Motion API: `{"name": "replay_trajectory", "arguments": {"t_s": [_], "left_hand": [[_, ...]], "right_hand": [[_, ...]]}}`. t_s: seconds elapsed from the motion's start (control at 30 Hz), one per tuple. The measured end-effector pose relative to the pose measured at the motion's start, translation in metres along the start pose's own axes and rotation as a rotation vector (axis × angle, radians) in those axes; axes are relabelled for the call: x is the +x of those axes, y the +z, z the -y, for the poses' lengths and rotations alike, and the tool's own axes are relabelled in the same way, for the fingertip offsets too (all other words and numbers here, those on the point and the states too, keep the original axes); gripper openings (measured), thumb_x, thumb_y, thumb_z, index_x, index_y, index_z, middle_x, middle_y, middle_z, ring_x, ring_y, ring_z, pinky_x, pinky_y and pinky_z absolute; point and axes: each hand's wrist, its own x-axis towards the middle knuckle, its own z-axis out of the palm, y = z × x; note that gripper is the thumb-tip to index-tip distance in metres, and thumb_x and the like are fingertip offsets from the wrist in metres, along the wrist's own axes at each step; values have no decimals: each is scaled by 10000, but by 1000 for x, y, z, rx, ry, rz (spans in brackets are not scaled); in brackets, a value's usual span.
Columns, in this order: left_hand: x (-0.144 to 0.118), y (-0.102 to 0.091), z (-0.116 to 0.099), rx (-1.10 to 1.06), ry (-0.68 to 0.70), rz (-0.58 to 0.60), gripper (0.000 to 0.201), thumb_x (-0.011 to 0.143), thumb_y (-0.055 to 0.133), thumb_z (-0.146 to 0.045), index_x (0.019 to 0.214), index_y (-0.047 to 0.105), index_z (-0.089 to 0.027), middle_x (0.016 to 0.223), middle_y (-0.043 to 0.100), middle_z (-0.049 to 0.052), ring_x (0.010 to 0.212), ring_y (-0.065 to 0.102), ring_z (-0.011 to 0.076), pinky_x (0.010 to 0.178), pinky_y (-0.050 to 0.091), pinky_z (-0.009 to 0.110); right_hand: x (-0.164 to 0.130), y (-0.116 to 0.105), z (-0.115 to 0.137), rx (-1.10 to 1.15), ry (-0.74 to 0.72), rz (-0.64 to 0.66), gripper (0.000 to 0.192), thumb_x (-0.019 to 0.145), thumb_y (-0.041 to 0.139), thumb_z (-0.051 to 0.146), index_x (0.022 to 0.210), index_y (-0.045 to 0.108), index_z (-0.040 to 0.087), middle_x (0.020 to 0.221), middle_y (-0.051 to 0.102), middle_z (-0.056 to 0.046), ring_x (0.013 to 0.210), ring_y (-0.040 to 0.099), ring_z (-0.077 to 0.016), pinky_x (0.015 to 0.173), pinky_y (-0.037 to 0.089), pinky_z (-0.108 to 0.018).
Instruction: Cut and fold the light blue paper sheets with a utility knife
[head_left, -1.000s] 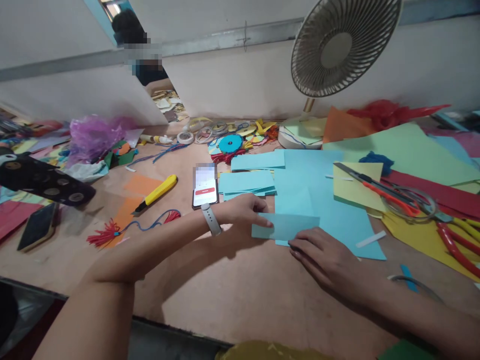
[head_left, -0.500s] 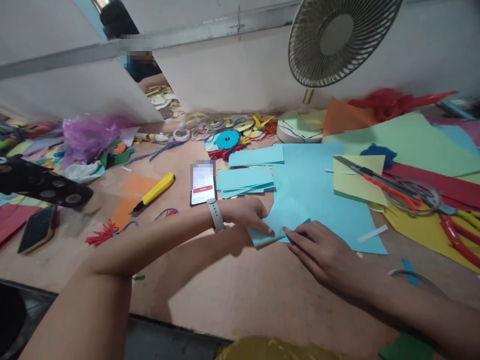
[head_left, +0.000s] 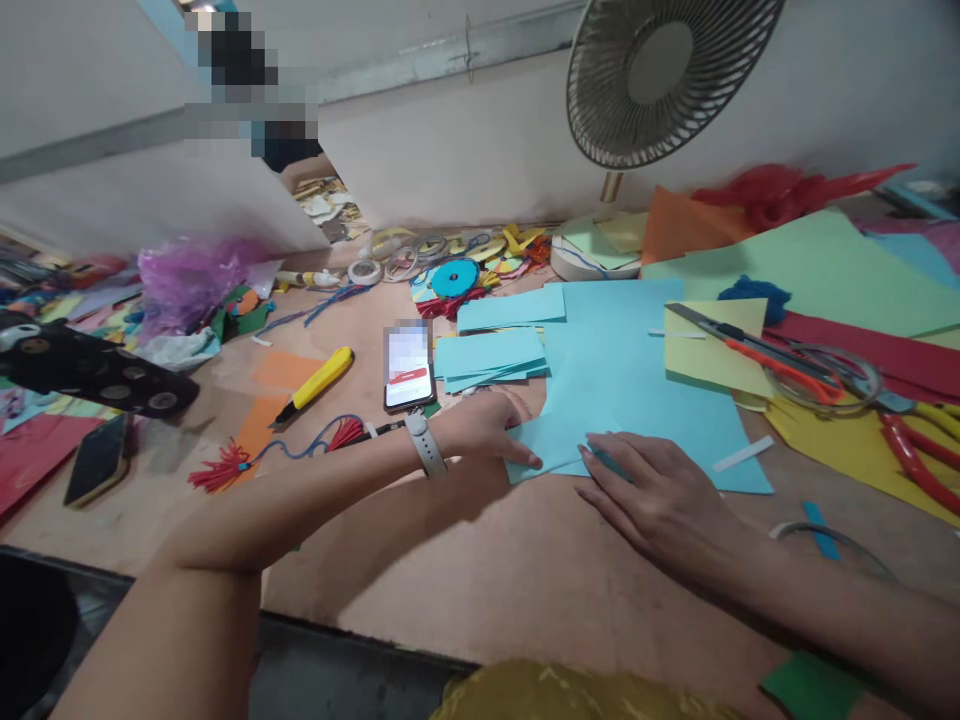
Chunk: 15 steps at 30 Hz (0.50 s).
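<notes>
here the left hand (head_left: 487, 430), a pale strap on its wrist, lies palm down with its fingertips pressed onto the near left corner of a small light blue paper slip (head_left: 551, 447), fingers loosely together and nothing gripped. the right hand (head_left: 660, 495) rests flat with fingers spread, covering the slip's right end; it looks as if the fingertips pin the paper, though the contact is partly hidden. the slip is thin, matte and roughly rectangular, lying at the near edge of a large light blue sheet (head_left: 637, 390) of the same smooth card, on a tan board table (head_left: 487, 580) with a dull, scuffed surface.

just behind the left hand sits a neat stack of blue paper strips (head_left: 487, 357), long rectangles with crisp edges. left of that lies a phone (head_left: 409, 375), glossy, screen lit. farther left a yellow plastic utility knife (head_left: 313, 385) lies at a slant, and near it a red tassel (head_left: 217, 467) of frayed thread trails a blue cord. to the right, a pale yellow sheet (head_left: 705, 360) carries a slim cutter with an orange handle (head_left: 750, 350), with red-handled scissors (head_left: 911, 460) beyond. a round wire-grilled fan (head_left: 660, 75) stands at the back on a disc base, and crumpled purple plastic film (head_left: 191, 280) bunches at the far left.
</notes>
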Motion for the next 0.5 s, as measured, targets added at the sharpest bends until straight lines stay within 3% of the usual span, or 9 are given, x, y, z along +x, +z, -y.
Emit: {"name": "replay_trajectory", "arguments": {"t_s": [0.1, 0.37, 0.5], "left_hand": [[1, 4, 4, 44, 44, -45, 667, 686, 783, -590, 452, 297, -198, 443, 258, -61, 452, 226, 90, 509, 129, 296], [-16, 13, 7, 231, 34, -167, 619, 757, 724, -656, 525, 387, -191, 537, 402, -10, 646, 395, 166, 575, 191, 291], [-30, 21, 7, 249, 33, -259, 544, 803, 715, -615, 590, 484, -170, 707, 522, 27, 759, 479, 196, 636, 275, 285]], "right_hand": [[-3, 1, 0, -15, -37, 1, 302, 977, 542, 264, 1101, 706, 43, 1248, 665, -234, 1161, 609, -338, 828, 523, -438], [-5, 1, 0, -39, -28, 7, 300, 996, 515, 249, 1147, 702, 69, 1227, 698, -183, 1147, 649, -280, 911, 504, -426], [-5, 1, 0, -55, -32, 9, 306, 1001, 504, 242, 1125, 706, 49, 1219, 697, -199, 1139, 654, -287, 923, 496, -446]]}}
